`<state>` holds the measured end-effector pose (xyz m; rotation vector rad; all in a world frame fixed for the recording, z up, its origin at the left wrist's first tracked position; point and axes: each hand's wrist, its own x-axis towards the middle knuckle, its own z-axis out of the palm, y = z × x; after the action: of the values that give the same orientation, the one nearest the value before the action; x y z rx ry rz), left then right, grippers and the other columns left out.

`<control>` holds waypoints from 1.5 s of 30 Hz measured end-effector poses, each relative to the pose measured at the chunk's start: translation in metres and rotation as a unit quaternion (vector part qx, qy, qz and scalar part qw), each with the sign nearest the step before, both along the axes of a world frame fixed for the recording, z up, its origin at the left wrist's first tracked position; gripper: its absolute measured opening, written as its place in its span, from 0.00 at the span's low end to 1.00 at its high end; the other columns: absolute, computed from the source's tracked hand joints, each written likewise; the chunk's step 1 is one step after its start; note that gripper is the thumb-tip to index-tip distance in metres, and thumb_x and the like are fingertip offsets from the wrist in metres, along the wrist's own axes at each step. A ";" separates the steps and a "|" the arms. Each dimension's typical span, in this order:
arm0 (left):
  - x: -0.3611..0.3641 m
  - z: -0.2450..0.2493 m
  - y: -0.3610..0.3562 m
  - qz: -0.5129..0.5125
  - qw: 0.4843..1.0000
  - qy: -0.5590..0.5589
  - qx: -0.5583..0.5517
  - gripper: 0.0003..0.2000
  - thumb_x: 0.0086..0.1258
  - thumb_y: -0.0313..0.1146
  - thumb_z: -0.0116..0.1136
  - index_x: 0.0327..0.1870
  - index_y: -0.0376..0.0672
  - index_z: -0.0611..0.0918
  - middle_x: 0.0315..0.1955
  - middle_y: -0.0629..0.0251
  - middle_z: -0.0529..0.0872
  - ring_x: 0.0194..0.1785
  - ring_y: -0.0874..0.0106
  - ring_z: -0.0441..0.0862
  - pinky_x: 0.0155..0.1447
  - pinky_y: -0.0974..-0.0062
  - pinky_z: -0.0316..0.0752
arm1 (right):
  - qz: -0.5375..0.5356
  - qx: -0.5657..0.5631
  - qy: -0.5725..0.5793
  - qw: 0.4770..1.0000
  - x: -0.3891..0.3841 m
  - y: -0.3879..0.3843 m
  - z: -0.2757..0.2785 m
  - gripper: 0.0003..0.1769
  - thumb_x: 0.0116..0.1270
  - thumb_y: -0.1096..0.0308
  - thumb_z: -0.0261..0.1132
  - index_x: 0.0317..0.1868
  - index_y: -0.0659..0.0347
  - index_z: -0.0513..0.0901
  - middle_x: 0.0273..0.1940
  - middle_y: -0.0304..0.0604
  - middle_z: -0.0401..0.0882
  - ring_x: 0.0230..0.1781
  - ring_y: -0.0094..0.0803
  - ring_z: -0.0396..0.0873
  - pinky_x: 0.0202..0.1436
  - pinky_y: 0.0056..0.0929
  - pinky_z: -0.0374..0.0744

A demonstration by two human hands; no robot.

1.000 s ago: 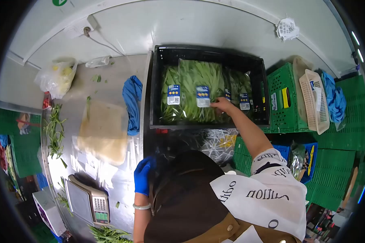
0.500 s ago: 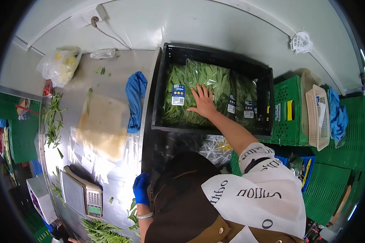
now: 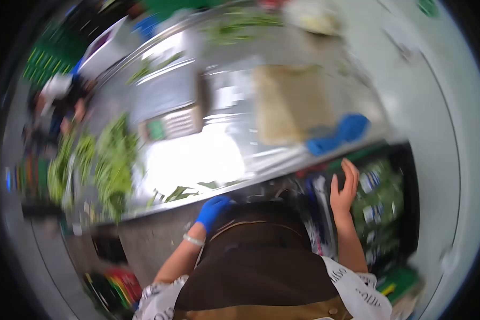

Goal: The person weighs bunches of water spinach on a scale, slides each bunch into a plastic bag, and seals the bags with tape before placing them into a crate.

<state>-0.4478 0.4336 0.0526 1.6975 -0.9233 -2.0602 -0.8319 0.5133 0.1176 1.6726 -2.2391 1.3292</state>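
My right hand (image 3: pixel 346 189) is bare, its thumb apart from the raised fingers, and nothing shows in its grasp. It hovers by the near side of a black crate (image 3: pixel 409 186). Inside that crate lie clear bags of leafy greens (image 3: pixel 377 198) with blue and white labels. Against my dark apron, close to the table edge, is my left hand (image 3: pixel 213 212) in a blue glove. Motion blur smears its fingers, and I cannot make out anything in them.
On the metal table (image 3: pixel 234 184) stand a weighing scale (image 3: pixel 168 98) and a tan board (image 3: pixel 290 104). A blue cloth (image 3: pixel 338 133) lies near the edge. Loose greens (image 3: pixel 114 165) are piled at the left, and another person (image 3: pixel 64 101) is beyond them. A plastic bag (image 3: pixel 312 18) sits at the back.
My view has swung left toward the scale and loose greens. My right hand has lifted off the bagged greens and drawn back to the crate's side. The gloved left hand stays near my apron.
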 end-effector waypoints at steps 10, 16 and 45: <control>0.200 -0.041 -0.020 0.194 0.981 0.021 -0.016 0.13 0.68 0.35 0.59 0.49 0.38 0.81 0.40 0.65 0.85 0.44 0.75 0.81 0.51 0.77 0.75 | 0.392 0.326 -0.269 0.817 0.294 -0.148 -0.050 0.16 0.64 0.71 0.64 0.52 0.66 0.77 0.45 0.45 0.81 0.44 0.30 0.79 0.50 0.27 0.76; 0.316 -0.074 -0.085 0.338 0.898 -0.154 -0.235 0.15 0.69 0.28 0.53 0.55 0.35 0.77 0.50 0.60 0.81 0.52 0.71 0.78 0.58 0.75 0.71 | 0.338 0.394 -0.509 0.687 0.477 -0.245 -0.133 0.20 0.69 0.64 0.59 0.58 0.66 0.74 0.53 0.45 0.79 0.51 0.29 0.76 0.53 0.25 0.74; 0.441 -0.033 -0.280 0.156 0.832 -0.402 -0.349 0.18 0.69 0.29 0.53 0.60 0.43 0.75 0.48 0.56 0.83 0.42 0.61 0.83 0.48 0.69 0.76 | 0.384 0.334 -0.173 0.843 0.653 -0.537 -0.184 0.18 0.71 0.56 0.57 0.51 0.62 0.75 0.47 0.43 0.81 0.46 0.35 0.78 0.53 0.35 0.73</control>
<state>-0.0073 0.1536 0.0192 2.0450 -1.2907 -0.5861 -0.1787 -0.0241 -0.0664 3.0449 -2.5125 1.0161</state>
